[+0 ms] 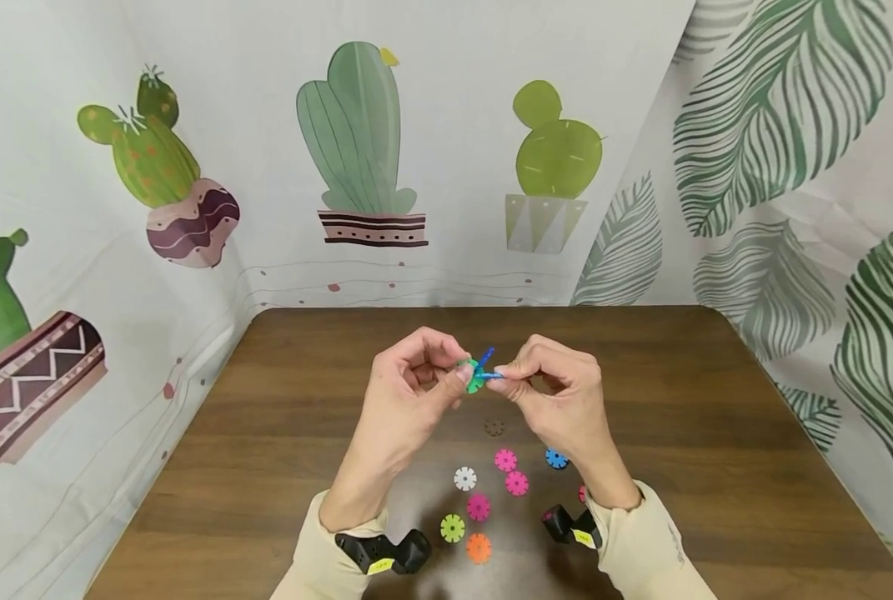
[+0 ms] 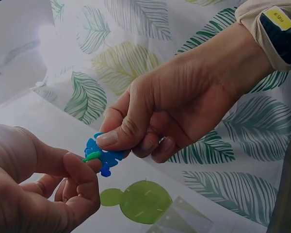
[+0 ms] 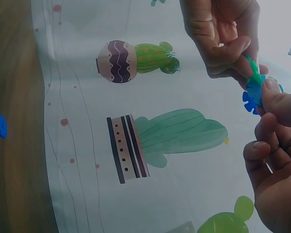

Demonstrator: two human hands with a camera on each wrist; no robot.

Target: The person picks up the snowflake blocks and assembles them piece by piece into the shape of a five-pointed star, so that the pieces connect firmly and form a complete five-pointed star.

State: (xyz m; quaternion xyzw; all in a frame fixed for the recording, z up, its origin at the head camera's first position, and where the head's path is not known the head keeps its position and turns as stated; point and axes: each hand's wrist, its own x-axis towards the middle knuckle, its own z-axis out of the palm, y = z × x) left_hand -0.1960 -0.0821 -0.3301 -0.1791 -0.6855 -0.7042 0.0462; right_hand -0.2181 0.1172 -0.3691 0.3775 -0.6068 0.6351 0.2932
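Observation:
My left hand (image 1: 412, 396) pinches a green notched disc (image 1: 473, 386) between thumb and fingers above the table's middle. Thumb and index of my right hand (image 1: 562, 392) grip a lighter blue notched disc (image 2: 115, 156), seen edge-on in the head view, which meets the green one. A darker blue disc (image 1: 487, 358) also stands out from the green disc at an angle. In the right wrist view the green disc (image 3: 253, 69), lighter blue disc (image 3: 254, 91) and darker blue disc (image 3: 249, 102) are clustered between both hands. Fingertips hide where their slots meet.
On the brown wooden table (image 1: 266, 500) lie loose notched discs: white (image 1: 464, 478), yellow-green (image 1: 452, 527), orange (image 1: 479, 548), brown (image 1: 494, 427), blue (image 1: 556, 458) and several pink ones (image 1: 505, 460). A reddish disc (image 1: 583, 493) is partly hidden by the right wrist. Printed cloth (image 1: 461, 167) hangs behind.

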